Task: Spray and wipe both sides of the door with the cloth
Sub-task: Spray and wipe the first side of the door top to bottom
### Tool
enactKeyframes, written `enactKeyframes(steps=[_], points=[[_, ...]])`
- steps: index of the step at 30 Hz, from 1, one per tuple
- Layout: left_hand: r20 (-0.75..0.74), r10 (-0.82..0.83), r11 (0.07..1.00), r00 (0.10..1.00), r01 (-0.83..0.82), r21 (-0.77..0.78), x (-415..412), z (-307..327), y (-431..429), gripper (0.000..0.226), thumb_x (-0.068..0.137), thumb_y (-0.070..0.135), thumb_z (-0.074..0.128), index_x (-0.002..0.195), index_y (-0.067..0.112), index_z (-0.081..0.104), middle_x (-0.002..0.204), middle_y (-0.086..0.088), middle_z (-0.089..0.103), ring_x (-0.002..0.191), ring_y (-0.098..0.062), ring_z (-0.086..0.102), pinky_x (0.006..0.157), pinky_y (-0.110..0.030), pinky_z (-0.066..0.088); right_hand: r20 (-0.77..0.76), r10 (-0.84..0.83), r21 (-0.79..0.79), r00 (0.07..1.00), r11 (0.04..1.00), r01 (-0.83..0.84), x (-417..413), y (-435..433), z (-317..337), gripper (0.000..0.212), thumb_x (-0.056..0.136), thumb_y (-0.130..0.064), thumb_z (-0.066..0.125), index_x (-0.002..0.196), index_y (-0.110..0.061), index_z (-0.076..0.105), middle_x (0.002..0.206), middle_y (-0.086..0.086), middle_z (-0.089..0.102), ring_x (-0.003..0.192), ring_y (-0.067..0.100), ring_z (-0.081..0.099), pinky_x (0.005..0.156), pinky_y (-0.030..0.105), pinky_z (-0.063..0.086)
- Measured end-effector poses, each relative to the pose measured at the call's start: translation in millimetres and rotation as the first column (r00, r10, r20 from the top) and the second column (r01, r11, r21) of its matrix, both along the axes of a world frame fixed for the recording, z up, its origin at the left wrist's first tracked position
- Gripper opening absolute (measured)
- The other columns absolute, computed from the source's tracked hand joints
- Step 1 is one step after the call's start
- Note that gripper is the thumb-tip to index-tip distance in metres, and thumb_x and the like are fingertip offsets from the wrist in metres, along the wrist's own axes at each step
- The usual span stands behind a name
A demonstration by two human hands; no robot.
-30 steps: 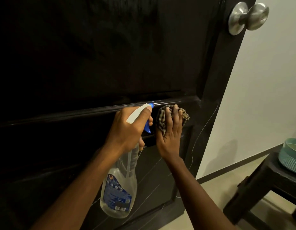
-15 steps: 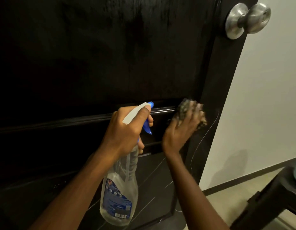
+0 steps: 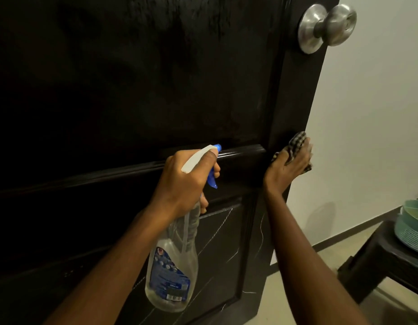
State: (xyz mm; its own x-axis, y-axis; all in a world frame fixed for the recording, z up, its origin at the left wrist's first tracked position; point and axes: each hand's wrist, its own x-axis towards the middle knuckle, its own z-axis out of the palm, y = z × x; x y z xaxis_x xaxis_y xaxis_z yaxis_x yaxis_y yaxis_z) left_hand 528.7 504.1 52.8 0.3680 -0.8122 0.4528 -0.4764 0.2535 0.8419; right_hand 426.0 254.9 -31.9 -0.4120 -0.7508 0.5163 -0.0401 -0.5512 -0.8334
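Head view. Since the earlier frames, the checked cloth (image 3: 297,140) has been carried rightwards along the door (image 3: 133,90). It has gone from the moulded middle rail beside the spray nozzle, across the vertical stile, to the door's free edge below the door knob (image 3: 327,26). The right hand (image 3: 289,164) has travelled with it, and the gap to the left hand (image 3: 182,181) has widened. The left hand is hardly shifted. The dark stool (image 3: 379,261) and the teal stack on it, of plates or baskets (image 3: 412,227), are back in sight at the right.

The cloth is kept against the door's edge by the right hand, with fingers extended and laid flat over it; it is pressed rather than clenched. The spray bottle (image 3: 173,273) is gripped at its neck by the left hand, thumb over the white head, fingers curled near the blue trigger, and it hangs in front of the lower panel.

The cloth is judged soft, light and limp, apt to bunch, so it is best held bunched under the palm. The bottle looks clear, thin-walled and nearly empty, so light; the neck is the natural hold. The door is stiff, but being hinged it may swing under pressure near its free edge. White scratch-like lines are seen on the lower panel.
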Motion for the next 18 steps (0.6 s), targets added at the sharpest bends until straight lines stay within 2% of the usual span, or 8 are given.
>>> enactKeyframes(steps=[3, 6, 8, 10, 12, 15, 17, 18], points=[[-0.004, 0.0, 1.0, 1.0, 0.0, 0.014, -1, -9, 0, 0.044, 0.102, 0.042, 0.048, 0.078, 0.011, 0.067, 0.084, -0.007, 0.072, 0.039, -0.035, 0.059, 0.04, -0.047, 0.052, 0.124, -0.028, 0.185, 0.992, 0.983, 0.005, 7, 19, -33, 0.064, 0.101, -0.035, 0.037, 0.161, -0.018, 0.022, 0.168, 0.006, 0.018, 0.156, 0.024, 0.009, 0.124, 0.037, 0.0], [-0.009, 0.017, 1.0, 1.0, -0.017, 0.021, 1, -17, 7, 0.041, 0.103, 0.038, 0.047, 0.08, 0.011, 0.067, 0.084, -0.005, 0.072, 0.039, -0.036, 0.06, 0.04, -0.047, 0.052, 0.31, -0.078, 0.403, 0.947, 0.914, -0.056, 3, 23, -33, 0.056, 0.108, -0.025, 0.04, 0.161, -0.022, 0.023, 0.169, 0.005, 0.017, 0.156, 0.023, 0.01, 0.123, 0.037, 0.006], [-0.017, 0.034, 0.999, 0.999, -0.033, 0.018, 4, -20, 14, 0.039, 0.103, 0.036, 0.047, 0.08, 0.011, 0.067, 0.084, -0.005, 0.072, 0.04, -0.036, 0.059, 0.04, -0.043, 0.053, 0.341, -0.091, 0.43, 0.935, 0.9, -0.069, 7, 27, -18, 0.054, 0.109, -0.024, 0.039, 0.161, -0.025, 0.024, 0.169, 0.005, 0.016, 0.155, 0.023, 0.01, 0.123, 0.039, 0.009], [-0.024, 0.055, 0.998, 0.998, -0.055, 0.014, 8, -22, 22, 0.039, 0.104, 0.035, 0.046, 0.08, 0.011, 0.067, 0.083, -0.006, 0.072, 0.04, -0.037, 0.059, 0.039, -0.04, 0.053, 0.231, -0.054, 0.282, 0.972, 0.959, -0.014, 26, 46, -6, 0.056, 0.107, -0.023, 0.042, 0.16, -0.023, 0.024, 0.169, 0.006, 0.016, 0.156, 0.024, 0.009, 0.126, 0.043, 0.009], [-0.014, 0.079, 0.997, 0.997, -0.079, 0.0, 14, -24, 29, 0.039, 0.104, 0.035, 0.046, 0.081, 0.01, 0.067, 0.081, -0.008, 0.072, 0.039, -0.036, 0.06, 0.039, -0.034, 0.051, 0.005, 0.017, -0.024, 1.0, 1.0, -0.017, 49, 75, -12, 0.062, 0.102, -0.022, 0.044, 0.16, -0.022, 0.023, 0.169, 0.006, 0.014, 0.156, 0.023, 0.005, 0.127, 0.044, 0.006], [-0.008, 0.094, 0.995, 0.996, -0.094, -0.027, 23, -28, 43, 0.042, 0.102, 0.04, 0.046, 0.08, 0.011, 0.066, 0.079, -0.007, 0.071, 0.036, -0.031, 0.059, 0.038, -0.032, 0.05, -0.47, -0.007, -0.418, 0.883, 0.883, -0.215, 55, 101, -43, 0.074, 0.091, -0.023, 0.048, 0.159, -0.025, 0.022, 0.167, 0.006, 0.014, 0.157, 0.02, 0.001, 0.126, 0.039, 0.002], [-0.018, 0.114, 0.993, 0.993, -0.114, -0.032, 30, -31, 52, 0.041, 0.103, 0.038, 0.046, 0.081, 0.011, 0.067, 0.081, -0.006, 0.072, 0.037, -0.031, 0.06, 0.038, -0.036, 0.052, -0.584, -0.09, -0.484, 0.807, 0.837, -0.257, 43, 86, -54, 0.074, 0.089, -0.026, 0.049, 0.158, -0.031, 0.022, 0.165, 0.005, 0.016, 0.157, 0.016, 0.0, 0.126, 0.039, 0.004], [-0.029, 0.131, 0.991, 0.991, -0.132, -0.031, 34, -32, 58, 0.04, 0.104, 0.036, 0.046, 0.081, 0.011, 0.067, 0.082, -0.005, 0.072, 0.037, -0.031, 0.06, 0.038, -0.036, 0.052, -0.529, -0.061, -0.441, 0.846, 0.872, -0.213, 42, 82, -52, 0.072, 0.09, -0.026, 0.048, 0.158, -0.031, 0.022, 0.166, 0.004, 0.016, 0.157, 0.016, 0.001, 0.126, 0.041, 0.005]])
